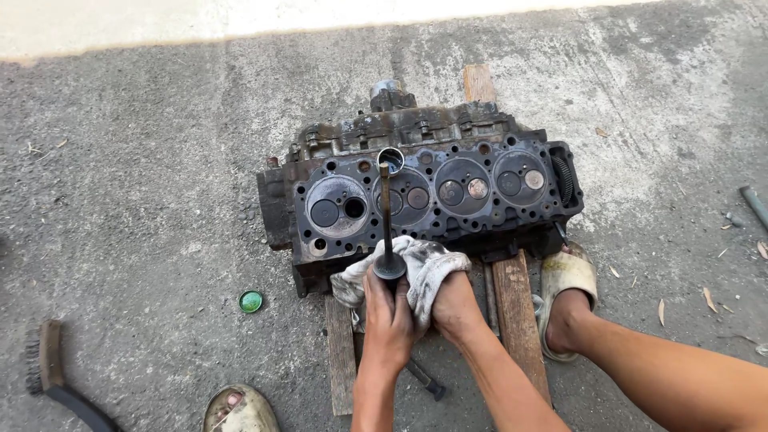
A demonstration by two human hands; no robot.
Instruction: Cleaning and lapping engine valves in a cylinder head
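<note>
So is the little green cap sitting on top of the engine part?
No, the green cap lies on the concrete ground, left of the cylinder head.

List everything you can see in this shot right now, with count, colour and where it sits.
cylinder head: one, black and rusty, on its side on the planks, centre
engine valve: one, dark metal, held stem-up in front of the cylinder head
rag: one, dirty white, under both hands
wooden planks: two, brown, under the cylinder head on the concrete ground
green cap: one, on the ground, left of the planks
wire brush: one, dark, lower left
metal rod: one, grey, right edge
dry leaves: several, tan, lower right
sandals: two, pale, one on each foot
left hand: grips the valve head
right hand: on the rag
</note>
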